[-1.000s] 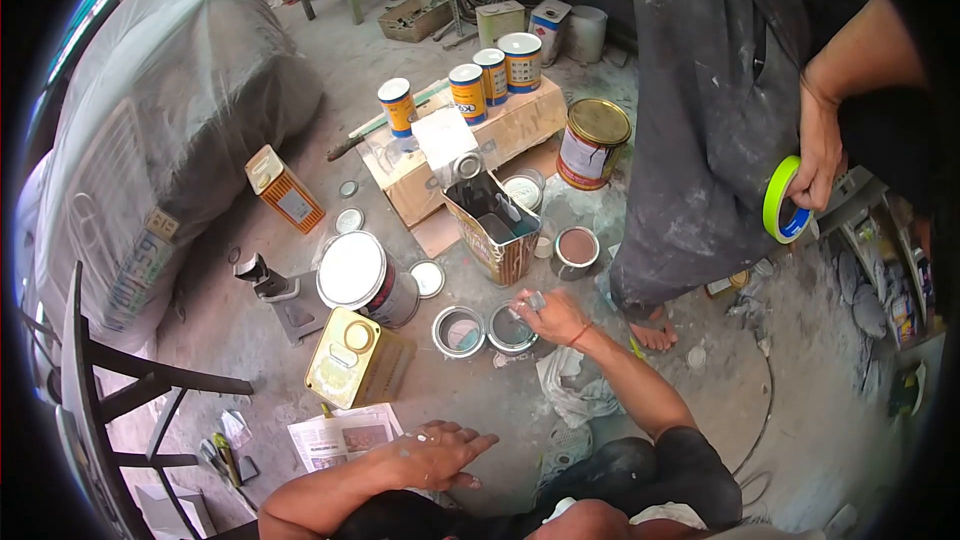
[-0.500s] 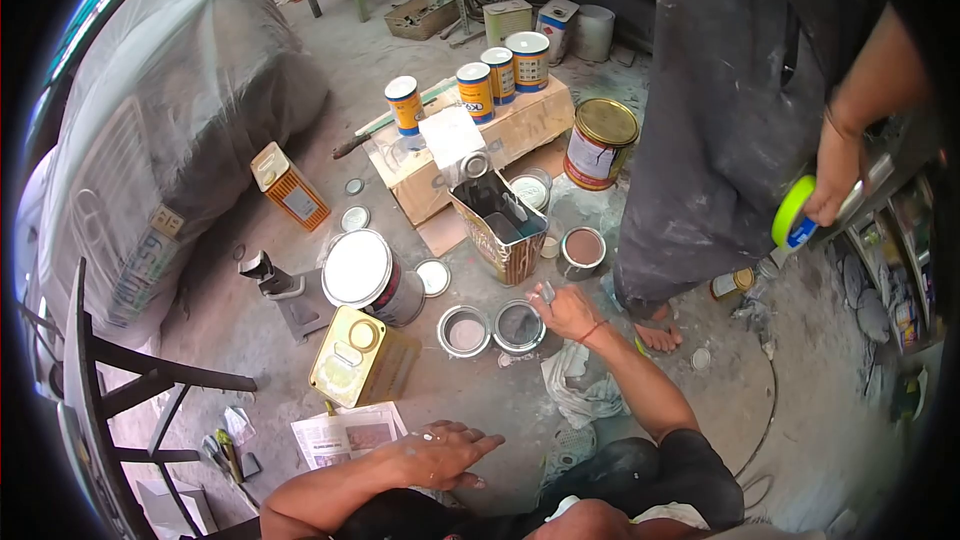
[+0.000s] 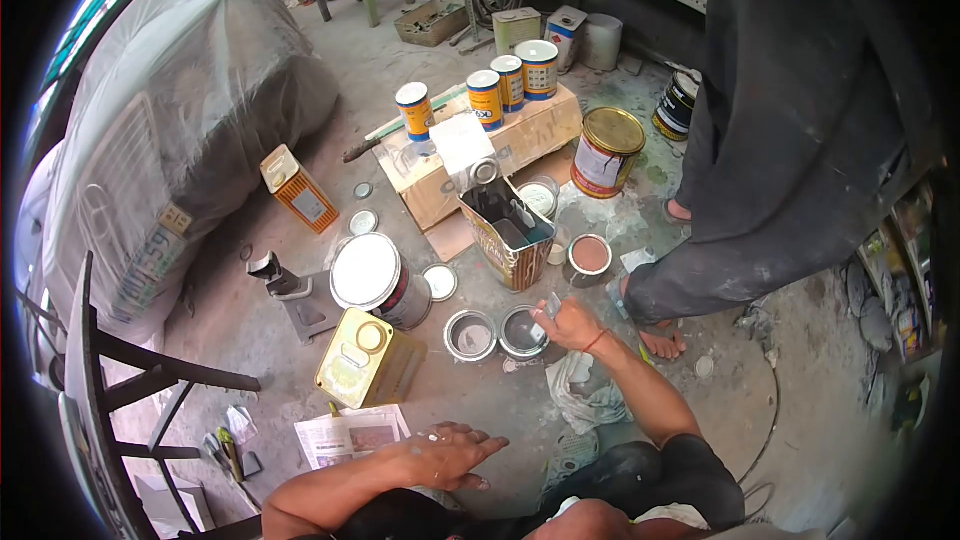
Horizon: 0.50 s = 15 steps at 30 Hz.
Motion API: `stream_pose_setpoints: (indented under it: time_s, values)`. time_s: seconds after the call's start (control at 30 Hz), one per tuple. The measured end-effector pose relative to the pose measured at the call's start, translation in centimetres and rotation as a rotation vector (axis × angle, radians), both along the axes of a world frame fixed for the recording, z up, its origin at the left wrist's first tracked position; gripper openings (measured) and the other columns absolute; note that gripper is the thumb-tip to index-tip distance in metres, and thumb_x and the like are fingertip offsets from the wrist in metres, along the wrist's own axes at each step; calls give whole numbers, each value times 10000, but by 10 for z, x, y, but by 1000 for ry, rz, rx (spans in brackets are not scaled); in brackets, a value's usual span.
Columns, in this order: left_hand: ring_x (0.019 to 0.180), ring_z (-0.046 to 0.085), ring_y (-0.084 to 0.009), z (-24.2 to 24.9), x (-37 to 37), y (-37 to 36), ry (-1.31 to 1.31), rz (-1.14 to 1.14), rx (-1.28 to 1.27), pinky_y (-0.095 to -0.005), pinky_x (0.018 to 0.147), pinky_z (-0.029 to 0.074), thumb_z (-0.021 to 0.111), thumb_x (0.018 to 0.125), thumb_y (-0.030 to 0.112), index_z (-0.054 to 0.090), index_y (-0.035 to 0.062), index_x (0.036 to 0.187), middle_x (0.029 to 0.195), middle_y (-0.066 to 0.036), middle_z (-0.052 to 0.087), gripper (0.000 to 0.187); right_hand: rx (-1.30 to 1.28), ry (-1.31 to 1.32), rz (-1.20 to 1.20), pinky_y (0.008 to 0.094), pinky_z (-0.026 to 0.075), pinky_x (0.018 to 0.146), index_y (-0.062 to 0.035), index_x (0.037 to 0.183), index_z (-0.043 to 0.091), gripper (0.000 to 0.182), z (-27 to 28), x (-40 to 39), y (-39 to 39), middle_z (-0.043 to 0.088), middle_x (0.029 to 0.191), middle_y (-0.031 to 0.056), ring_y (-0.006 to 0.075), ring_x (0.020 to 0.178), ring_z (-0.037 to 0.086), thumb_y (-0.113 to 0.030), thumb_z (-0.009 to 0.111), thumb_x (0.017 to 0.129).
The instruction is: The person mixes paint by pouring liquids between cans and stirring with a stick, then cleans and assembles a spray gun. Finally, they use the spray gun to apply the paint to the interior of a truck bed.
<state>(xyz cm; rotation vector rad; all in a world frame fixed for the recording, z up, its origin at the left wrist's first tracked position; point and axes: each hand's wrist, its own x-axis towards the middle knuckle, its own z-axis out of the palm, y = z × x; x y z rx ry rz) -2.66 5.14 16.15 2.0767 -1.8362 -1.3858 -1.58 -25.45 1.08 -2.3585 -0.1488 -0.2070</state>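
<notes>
My right hand [image 3: 568, 325] is closed round a small scraper-like tool [image 3: 555, 304], at the right rim of an open can of dark grey paint [image 3: 523, 331]. Touching that can on its left is an open can of lighter grey paint [image 3: 469, 335]. Above them stands a square tin with its top cut open [image 3: 515, 258], beside a can of brown paint [image 3: 589, 255]. My left hand [image 3: 450, 455] holds nothing, its fingers apart, to the right of a folded newspaper [image 3: 350, 434]. A yellow square tin [image 3: 367, 360] and a white-lidded can [image 3: 366, 273] stand above the newspaper.
Several blue-and-orange cans [image 3: 484, 100] stand on a cardboard box [image 3: 430, 176]. A large gold-lidded can [image 3: 607, 152] is right of it. Another person in dark clothes [image 3: 760, 170] stands at the right. A plastic-covered vehicle [image 3: 190, 130] fills the left. A cloth [image 3: 582, 395] lies below my right hand.
The other person has stepped at the right; their hand and the green-and-blue roll of tape are out of view. A black can behind them now shows. My hands have barely moved.
</notes>
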Motion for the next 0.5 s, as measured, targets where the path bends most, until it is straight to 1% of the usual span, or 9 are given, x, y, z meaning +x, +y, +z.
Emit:
stream_pose_setpoints:
  time_s: [0.07,0.1,0.17,0.2,0.3,0.37,0.4,0.47,0.5]
  values:
    - [1283,527,-412,-2,-1,0,-3,5,-19,-497,1094,409,639,933,444,353,46,1500,1364,-247,561,749,-184,114,-141,486,511,653,-30,908,678,294,5,2,-6,688,788,192,418,755,658,-293,567,978]
    - [1280,531,-408,-2,-1,0,-6,1,-16,-495,1089,414,643,931,443,356,46,1498,1361,-245,564,749,-186,115,-147,486,511,653,-30,908,678,294,5,0,-3,688,788,192,418,755,658,-293,567,978]
    - [1277,534,-403,0,-1,-1,-8,-6,-13,-492,1085,420,647,928,443,359,47,1496,1358,-242,567,750,59,22,-82,496,509,630,-41,926,673,286,3,-1,7,687,791,191,418,732,657,-293,552,985]
    - [1274,537,-401,1,-1,-1,-13,0,-17,-492,1081,424,652,925,439,363,48,1494,1354,-242,570,749,60,24,-85,496,509,630,-41,926,673,286,3,-2,6,687,791,191,418,732,657,-293,552,985]
    - [1268,542,-398,0,-1,0,-14,11,-33,-492,1074,431,660,921,432,372,45,1489,1349,-240,574,745,-72,20,1,505,506,629,-49,956,671,279,4,-3,0,688,791,189,422,739,660,-296,546,988]
    - [1265,545,-398,-1,-2,0,-9,14,-44,-491,1071,434,662,920,428,376,42,1486,1346,-239,577,743,-190,102,-213,502,507,629,-63,977,663,257,12,-1,1,686,786,189,423,748,661,-295,552,986]
    - [1261,549,-398,-1,-2,-1,-11,6,-43,-491,1070,434,663,919,430,379,38,1484,1342,-238,580,744,-190,103,-215,502,507,629,-63,977,663,257,10,-1,3,686,786,189,423,748,661,-295,552,986]
    - [1256,553,-397,-1,-1,-1,-13,-2,-42,-490,1069,435,664,917,431,382,34,1481,1337,-238,584,745,25,-1,-45,502,510,639,-58,983,660,258,1,-2,6,684,781,195,433,752,658,-295,557,984]
    - [1254,554,-399,1,-1,-1,-7,6,-48,-491,1066,437,665,915,433,383,31,1479,1332,-241,585,748,25,-2,-46,502,510,639,-58,983,660,258,1,-3,4,684,781,195,433,752,658,-295,557,984]
